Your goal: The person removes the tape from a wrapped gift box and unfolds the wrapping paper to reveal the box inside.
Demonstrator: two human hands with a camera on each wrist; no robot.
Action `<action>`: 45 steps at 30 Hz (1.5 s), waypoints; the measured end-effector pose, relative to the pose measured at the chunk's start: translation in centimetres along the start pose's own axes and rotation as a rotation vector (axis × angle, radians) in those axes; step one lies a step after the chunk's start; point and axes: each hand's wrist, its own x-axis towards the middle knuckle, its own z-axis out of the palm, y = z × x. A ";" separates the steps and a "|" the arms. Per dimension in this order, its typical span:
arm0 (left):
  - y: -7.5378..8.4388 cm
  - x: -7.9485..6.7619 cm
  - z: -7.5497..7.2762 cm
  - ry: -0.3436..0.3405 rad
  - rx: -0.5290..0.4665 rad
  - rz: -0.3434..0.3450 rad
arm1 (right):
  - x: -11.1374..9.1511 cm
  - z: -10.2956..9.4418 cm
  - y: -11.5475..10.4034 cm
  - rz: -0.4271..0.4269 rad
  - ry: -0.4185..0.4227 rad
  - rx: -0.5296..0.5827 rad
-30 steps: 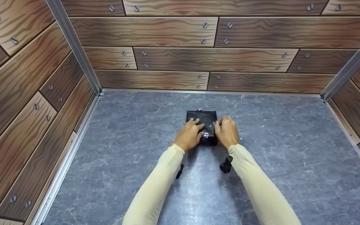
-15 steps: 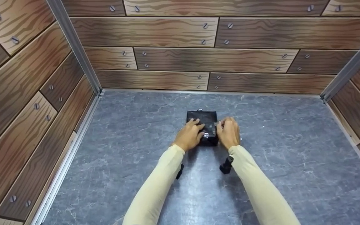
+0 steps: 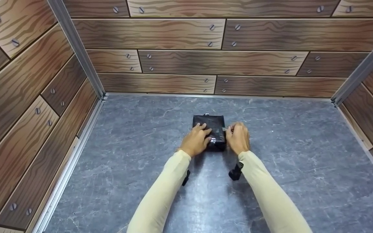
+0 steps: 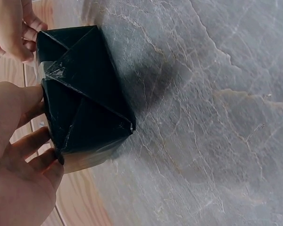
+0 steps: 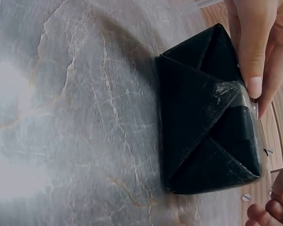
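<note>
A box wrapped in black plastic point(image 3: 213, 122) lies on the floor, its folded end flap point(image 5: 198, 117) held by clear tape point(image 5: 230, 90). My left hand point(image 3: 194, 139) rests on the left part of the top, fingers spread. Its thumb lies close to the taped near edge. Off the right edge, my right hand point(image 3: 238, 139) pinches the end of a short clear strip of tape point(image 3: 224, 129) between thumb and curled fingers. In the right wrist view only a few curled fingers point(image 5: 273, 207) of that hand show, and the strip is hidden there.
Grey marbled floor point(image 3: 141, 155) surrounds the box. Wood-patterned walls point(image 3: 160, 82) with metal corner posts point(image 3: 76, 48) stand at the back and sides. A black camera point(image 3: 235, 173) hangs under the right wrist.
My right hand has drawn slightly to the right, away from the box edge, and the clear strip now shows between it and the box. My left hand has stayed in place.
</note>
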 end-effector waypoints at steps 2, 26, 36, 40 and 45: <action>-0.1 0.0 0.0 0.005 -0.004 0.004 | 0.2 -0.2 0.0 0.033 -0.048 0.019; 0.3 -0.1 0.3 0.021 0.007 0.003 | 1.4 -3.2 0.6 0.421 -0.289 0.422; 0.7 -0.5 0.7 0.115 0.128 0.019 | 0.2 -3.8 -0.5 0.172 -0.429 0.238; 1.0 -0.5 0.7 0.113 0.174 -0.006 | -0.1 -3.8 -0.7 0.132 -0.454 0.203; 1.3 -0.8 0.6 0.113 0.210 -0.018 | -0.4 -3.6 -0.7 0.115 -0.454 0.195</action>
